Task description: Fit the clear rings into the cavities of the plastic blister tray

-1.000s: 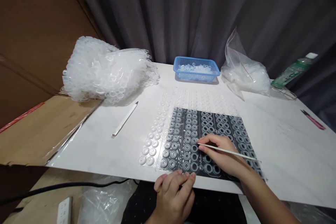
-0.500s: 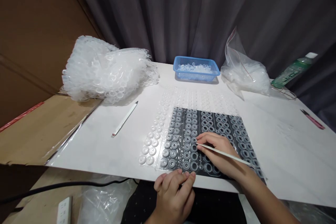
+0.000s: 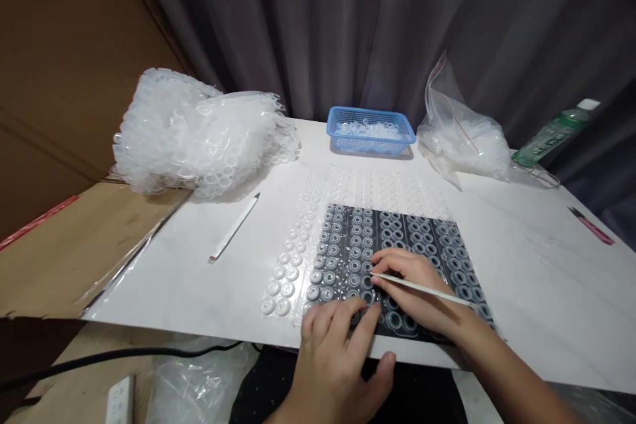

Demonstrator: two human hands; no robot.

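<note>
My right hand (image 3: 415, 288) grips a thin white stick (image 3: 422, 288), whose end by the fingertips rests over a ring on the sheet. Under it, clear plastic with rows of small translucent rings (image 3: 355, 265) lies over a black sheet (image 3: 342, 238). The left columns look filled with small discs, while those to the right look like hollow rings. My left hand (image 3: 340, 351) is spread palm down over the near edge, its fingertips on the lowest rows. Whatever the right fingertips may pinch besides the stick is too small to see.
A blue basket (image 3: 370, 144) of small clear pieces stands at the back. Left are a heap of clear plastic sheets (image 3: 199, 132) and a white pen-like tool (image 3: 233, 228). Right are a zip bag (image 3: 467, 142), a green bottle (image 3: 554, 136) and a pink-handled tool (image 3: 593, 226).
My left hand has moved up from the table's edge onto the sheet's near rows, its fingers spreading. The right hand stays nearly in place with the stick.
</note>
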